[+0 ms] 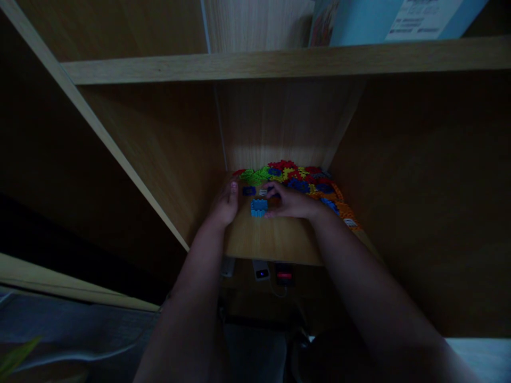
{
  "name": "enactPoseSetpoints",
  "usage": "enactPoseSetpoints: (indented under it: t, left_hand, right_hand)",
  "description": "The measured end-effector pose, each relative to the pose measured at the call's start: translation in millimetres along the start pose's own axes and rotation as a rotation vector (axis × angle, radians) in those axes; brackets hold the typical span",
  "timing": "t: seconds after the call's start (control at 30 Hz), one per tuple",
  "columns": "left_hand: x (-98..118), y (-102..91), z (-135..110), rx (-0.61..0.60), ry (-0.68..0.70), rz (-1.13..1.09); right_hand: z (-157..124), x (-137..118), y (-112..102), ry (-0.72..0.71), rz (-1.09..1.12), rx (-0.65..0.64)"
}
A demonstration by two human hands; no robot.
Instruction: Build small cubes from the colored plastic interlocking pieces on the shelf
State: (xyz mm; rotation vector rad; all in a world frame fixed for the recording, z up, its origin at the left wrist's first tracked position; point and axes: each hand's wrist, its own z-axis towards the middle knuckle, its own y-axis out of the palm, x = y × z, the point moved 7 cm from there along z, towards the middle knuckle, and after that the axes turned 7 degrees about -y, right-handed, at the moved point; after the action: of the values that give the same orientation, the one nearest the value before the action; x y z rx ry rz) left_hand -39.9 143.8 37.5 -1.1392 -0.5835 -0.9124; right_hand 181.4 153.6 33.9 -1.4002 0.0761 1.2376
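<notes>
On the lower shelf board (pixel 275 242) stands a light-blue block (pixel 259 207) with toothed edges, put together from interlocking pieces. My right hand (pixel 291 201) is just right of it, thumb and fingers apart and curved, the thumb tip close to the block's lower right side. Whether the thumb touches the block, I cannot tell. By its fingertips lies a small pale striped piece (pixel 262 192). A dark-blue flat piece (pixel 249 190) rests further left. My left hand (pixel 225 205) is held near the left side wall, thumb raised, with nothing visible in it.
A pile of red, yellow, green and blue interlocking pieces (pixel 289 174) spreads along the back. Orange pieces (pixel 339 205) lie on the right. Overhead runs a shelf edge (pixel 259 64) bearing a blue box (pixel 371 21). Below the board are a small lit device (pixel 262 273) and a cable.
</notes>
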Motion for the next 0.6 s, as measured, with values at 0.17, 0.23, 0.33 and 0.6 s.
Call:
enactPoseSetpoints:
  t: [0.17, 0.23, 0.33, 0.6]
  left_hand:
    - [-4.8, -7.6, 0.5, 0.102, -0.060, 0.023]
    - [3.2, -12.2, -1.6, 0.156, -0.012, 0.033]
    - [23.7, -21.4, -8.8, 0.242, 0.110, 0.055]
    - [124.1, -21.0, -50.2, 0.187, 0.472, 0.037]
  right_hand:
    - [0.8, -0.4, 8.0, -0.022, -0.108, -0.071]
    - [2.3, -0.5, 10.1, -0.026, -0.131, -0.065]
    - [4.5, -0.2, 13.5, -0.015, -0.149, -0.048]
    - [19.5, -14.7, 31.9, -0.121, -0.197, 0.028]
